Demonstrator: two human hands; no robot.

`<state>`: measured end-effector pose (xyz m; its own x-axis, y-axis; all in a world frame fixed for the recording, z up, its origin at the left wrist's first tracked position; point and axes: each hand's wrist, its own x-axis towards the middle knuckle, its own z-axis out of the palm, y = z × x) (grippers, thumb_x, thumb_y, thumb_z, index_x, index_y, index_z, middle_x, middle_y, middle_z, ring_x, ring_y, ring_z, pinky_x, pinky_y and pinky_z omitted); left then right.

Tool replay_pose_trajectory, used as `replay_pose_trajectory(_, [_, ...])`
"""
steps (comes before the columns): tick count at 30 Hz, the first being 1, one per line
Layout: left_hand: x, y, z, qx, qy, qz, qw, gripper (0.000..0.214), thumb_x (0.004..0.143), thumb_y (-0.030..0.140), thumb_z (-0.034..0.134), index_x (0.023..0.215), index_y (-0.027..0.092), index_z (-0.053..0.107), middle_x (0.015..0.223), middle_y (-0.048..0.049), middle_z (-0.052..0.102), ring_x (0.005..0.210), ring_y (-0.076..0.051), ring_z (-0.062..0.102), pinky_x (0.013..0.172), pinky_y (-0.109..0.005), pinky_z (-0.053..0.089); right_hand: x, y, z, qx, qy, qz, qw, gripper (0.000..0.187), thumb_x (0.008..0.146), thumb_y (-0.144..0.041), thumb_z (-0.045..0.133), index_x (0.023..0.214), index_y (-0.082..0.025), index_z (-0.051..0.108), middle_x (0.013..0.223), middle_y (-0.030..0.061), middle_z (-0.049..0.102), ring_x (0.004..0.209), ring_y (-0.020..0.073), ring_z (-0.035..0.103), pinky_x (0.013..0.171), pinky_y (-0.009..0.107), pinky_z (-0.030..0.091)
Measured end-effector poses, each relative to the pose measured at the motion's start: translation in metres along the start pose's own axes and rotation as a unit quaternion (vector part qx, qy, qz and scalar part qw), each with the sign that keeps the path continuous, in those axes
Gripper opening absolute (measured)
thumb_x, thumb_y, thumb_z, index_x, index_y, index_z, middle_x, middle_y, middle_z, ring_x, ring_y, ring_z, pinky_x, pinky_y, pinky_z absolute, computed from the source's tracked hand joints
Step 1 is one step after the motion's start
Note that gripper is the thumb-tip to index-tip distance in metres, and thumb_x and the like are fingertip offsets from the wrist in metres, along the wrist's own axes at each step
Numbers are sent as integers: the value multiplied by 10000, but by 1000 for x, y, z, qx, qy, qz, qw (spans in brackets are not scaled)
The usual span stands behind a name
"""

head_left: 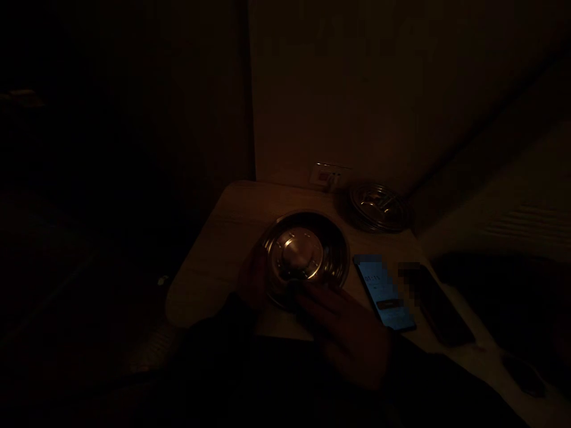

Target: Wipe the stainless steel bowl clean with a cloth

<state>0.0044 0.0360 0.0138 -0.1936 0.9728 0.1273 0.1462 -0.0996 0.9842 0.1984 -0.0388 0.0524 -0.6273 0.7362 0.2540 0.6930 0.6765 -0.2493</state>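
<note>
The left hand (252, 276) is touching the left side of a metal bowl (332, 249) at the centre of the frame; its fingers are lying in shadow, so whether they are gripping the rim cannot be determined. The right hand (350, 333), lower and right of centre, is reaching over the near edge of the bowl with its fingers extended and lying close together; whether the fingertips are pinching anything cannot be told in this light. The bowl is standing on a pale table (241, 208), its inside facing the camera and its round middle reflecting light. Right of the bowl, a phone (383, 291) is showing a lit bluish screen. A dark oblong object (446, 312) is lying just beside it, partly blurred. At the table's far right corner, metal plates (379, 205) are sitting near the wall (357, 89). A socket (329, 175) is showing above the far edge. A small dark object (524, 375) is lying at lower right.
</note>
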Motion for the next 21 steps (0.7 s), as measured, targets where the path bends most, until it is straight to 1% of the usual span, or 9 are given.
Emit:
replay_pose_trajectory(2, [1,-1,-2,25,6,15,1000,442,935,403,373,1195,159,634,1275,-102,651,1253,-267,547,1126,-398,366,-2,5,-6,-12,-26,-8,1000,600,804,-145,478,1404,-160,471,1439,127,495,1276,264,508,1002,471,477])
replay_pose_trajectory(4, [0,-1,-3,40,11,27,999,450,925,431,388,1187,166,640,1282,-92,647,1284,-265,518,1154,-391,319,0,11,-7,-27,-49,-33,998,560,837,-129,490,1396,-164,481,1402,130,534,1238,256,548,992,459,491])
replay_pose_trajectory(6, [-1,2,-3,30,9,26,999,481,924,467,357,1161,169,652,1238,-87,671,1256,-255,542,1136,-374,350,3,17,-1,-38,-54,-59,996,491,880,-155,517,1371,-149,502,1350,139,582,1210,254,573,1013,478,476])
replay_pose_trajectory(8, [-2,7,-1,16,5,11,1000,511,923,484,323,1115,160,668,1162,-95,703,1185,-252,596,1079,-363,424,7,18,11,-46,-31,-67,996,445,898,-201,548,1337,-126,527,1300,141,620,1186,259,589,1035,491,457])
replay_pose_trajectory(13, [0,12,2,3,5,-31,999,455,913,423,349,1027,141,687,1036,-110,742,1009,-261,678,944,-369,528,13,-6,44,-77,71,-20,994,424,860,-164,563,1281,-112,576,1272,165,633,1139,289,610,970,471,507])
replay_pose_trajectory(15, [1,11,1,-4,0,-30,1000,441,922,388,329,1026,149,685,1031,-101,747,993,-249,685,919,-351,539,14,-16,45,-65,89,8,994,466,832,-197,571,1289,-109,573,1303,178,607,1165,319,588,954,495,511])
replay_pose_trajectory(17, [2,10,1,-3,-6,-23,1000,437,924,384,321,1011,152,681,1029,-100,747,987,-244,686,907,-340,542,15,-22,41,-32,84,36,995,476,833,-265,570,1288,-126,578,1319,163,598,1183,324,573,959,511,505])
replay_pose_trajectory(19, [2,8,0,6,-6,-26,1000,443,922,401,322,981,149,681,994,-108,749,952,-252,692,889,-349,547,16,-24,36,-8,75,58,995,402,870,-271,542,1253,-168,605,1294,126,624,1169,290,588,971,491,505])
replay_pose_trajectory(21, [1,6,0,9,-2,-37,999,458,926,414,315,967,147,685,970,-114,749,928,-261,695,883,-365,548,16,-24,35,-15,83,68,994,339,901,-207,504,1216,-195,628,1264,101,648,1144,257,611,982,466,504])
